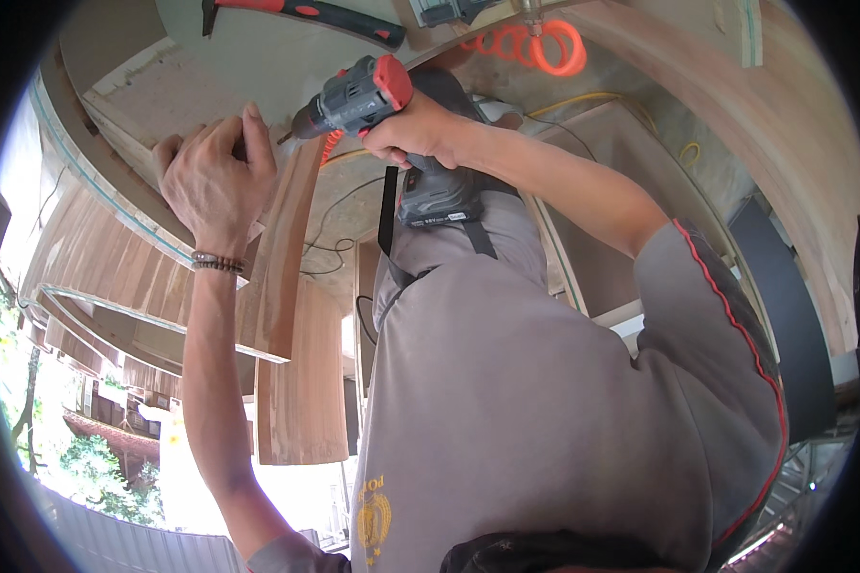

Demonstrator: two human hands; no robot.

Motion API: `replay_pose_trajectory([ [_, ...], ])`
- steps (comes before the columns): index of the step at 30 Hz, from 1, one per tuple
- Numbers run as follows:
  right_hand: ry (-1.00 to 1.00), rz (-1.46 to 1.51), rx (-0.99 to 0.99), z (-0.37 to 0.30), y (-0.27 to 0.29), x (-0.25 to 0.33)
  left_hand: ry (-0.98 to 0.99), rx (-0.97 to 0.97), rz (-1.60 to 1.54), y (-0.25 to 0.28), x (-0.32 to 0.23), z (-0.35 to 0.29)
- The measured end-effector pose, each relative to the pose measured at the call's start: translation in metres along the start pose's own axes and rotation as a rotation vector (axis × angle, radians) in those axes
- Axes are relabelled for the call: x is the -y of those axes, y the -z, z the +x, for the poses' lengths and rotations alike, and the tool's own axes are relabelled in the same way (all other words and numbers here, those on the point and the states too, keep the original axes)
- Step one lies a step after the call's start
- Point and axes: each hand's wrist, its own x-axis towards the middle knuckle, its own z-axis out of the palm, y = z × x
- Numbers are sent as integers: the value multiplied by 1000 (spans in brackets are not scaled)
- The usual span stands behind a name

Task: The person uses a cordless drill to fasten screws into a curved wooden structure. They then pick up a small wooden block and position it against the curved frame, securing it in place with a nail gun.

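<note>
A black-and-grey cordless drill with red trim is in my right hand, whose fingers wrap round its grip. The battery hangs below that hand. Leftward, the drill's chuck and thin bit point toward my left hand, close to its fingers. That hand is raised, back toward me, with its fingers bent inward; whatever they pinch or press is hidden behind them. Beside it stands an upright wooden board, its top end near the bit. A beaded bracelet circles my left wrist.
A red-and-black hammer lies on a pale surface at the far side. An orange coiled hose hangs at the back. Curved wooden panels are at left, another curved panel at right. Dark cable trails on the floor.
</note>
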Motion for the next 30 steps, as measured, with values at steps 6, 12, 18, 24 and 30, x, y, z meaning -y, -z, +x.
replay_pose_trajectory([
  [6, 21, -111, 15, 5, -5, -4, -7, -40, -28, -6, 5, -1],
  [12, 3, -44, -13, -1, -10, 6, 34, -30, -49, 6, 11, -4],
  [18, 24, -66, 54, 2, 4, -2, 56, 33, -70, 28, 15, 9],
  [24, -40, -269, -24, -68, 28, 4, 111, -155, -19, 10, 20, -14],
  [30, 60, -546, -175, -145, 56, 26, 263, -107, -51, 2, 6, -2],
])
